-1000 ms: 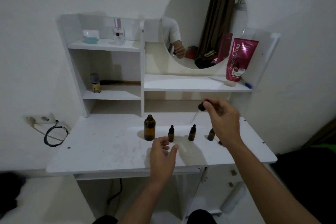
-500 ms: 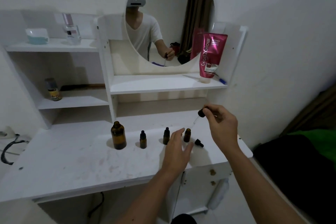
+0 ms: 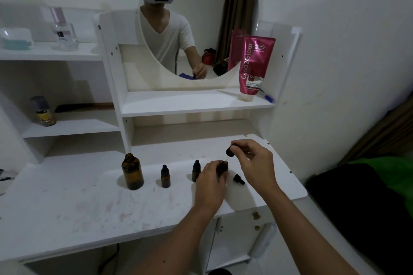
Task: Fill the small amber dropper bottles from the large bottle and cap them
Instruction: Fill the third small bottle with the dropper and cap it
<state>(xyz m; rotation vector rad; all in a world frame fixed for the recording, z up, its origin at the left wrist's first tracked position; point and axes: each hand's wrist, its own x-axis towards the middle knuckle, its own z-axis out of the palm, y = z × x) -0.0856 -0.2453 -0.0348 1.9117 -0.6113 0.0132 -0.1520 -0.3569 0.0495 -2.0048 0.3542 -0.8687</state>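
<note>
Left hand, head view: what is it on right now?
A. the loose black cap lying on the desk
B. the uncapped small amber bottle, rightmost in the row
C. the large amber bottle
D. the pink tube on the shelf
B: the left hand grips the open-necked small bottle, while the right hand holds a dropper cap just above it.

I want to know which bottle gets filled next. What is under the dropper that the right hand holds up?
The right hand pinches the dropper above an uncapped small amber bottle, gripped by the left hand. That hand covers the bottle's lower body, so its fill level cannot be seen.
</note>
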